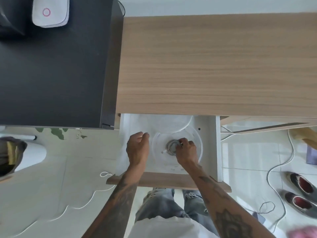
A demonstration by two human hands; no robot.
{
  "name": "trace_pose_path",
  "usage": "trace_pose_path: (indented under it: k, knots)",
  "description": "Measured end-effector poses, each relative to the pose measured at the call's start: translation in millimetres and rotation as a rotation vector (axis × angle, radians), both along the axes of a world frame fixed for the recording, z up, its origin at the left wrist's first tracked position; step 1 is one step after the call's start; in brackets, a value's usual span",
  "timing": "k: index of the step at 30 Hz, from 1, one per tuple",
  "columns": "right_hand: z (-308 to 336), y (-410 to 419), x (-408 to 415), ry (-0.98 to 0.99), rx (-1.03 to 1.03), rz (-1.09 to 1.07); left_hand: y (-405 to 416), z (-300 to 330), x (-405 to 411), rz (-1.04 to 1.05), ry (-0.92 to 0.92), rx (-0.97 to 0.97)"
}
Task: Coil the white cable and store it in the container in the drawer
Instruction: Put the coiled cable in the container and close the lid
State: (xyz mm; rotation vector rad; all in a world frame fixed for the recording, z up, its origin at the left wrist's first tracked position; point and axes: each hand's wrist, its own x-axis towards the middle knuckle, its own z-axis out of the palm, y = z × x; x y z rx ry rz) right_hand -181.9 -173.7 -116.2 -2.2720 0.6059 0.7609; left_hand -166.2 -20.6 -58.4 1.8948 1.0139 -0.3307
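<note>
The white cable (171, 147) is wound into a small coil and rests inside a round clear plastic container (199, 143) in the open white drawer (208, 152). A short connector end sticks out at the coil's lower left. My right hand (186, 150) is in the container with its fingertips pinched on the coil's right edge. My left hand (137, 148) hovers just left of the container, fingers loosely curled and holding nothing. A second round clear piece, perhaps the lid (169, 123), lies at the back of the drawer, partly under the desk.
The wooden desk top (214, 66) overhangs the drawer's back. A dark cabinet (51, 74) with a white device (50, 12) stands to the left. Loose cords (277, 169) trail on the tiled floor on both sides. Grey shoes (301, 194) sit at the right.
</note>
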Motion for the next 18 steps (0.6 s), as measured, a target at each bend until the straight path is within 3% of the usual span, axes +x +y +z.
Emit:
trace_pose_path:
  k: [7, 11, 14, 18]
  knots:
    - [4.2, 5.8, 5.8, -0.018, -0.009, -0.035, 2.1, -14.8, 45.2, 0.181, 0.163, -0.438]
    - [38.0, -7.3, -9.9, -0.218, -0.022, 0.012, 3.2, -16.9, 53.1, 0.239, 0.101, -0.558]
    - [62.3, -17.3, -13.9, -0.384, 0.097, -0.198, 8.8, -12.7, 49.6, 0.283, 0.068, -0.624]
    - [83.1, -20.4, 6.4, -0.291, 0.278, -0.432, 18.6, -0.2, 29.9, 0.268, 0.053, -0.655]
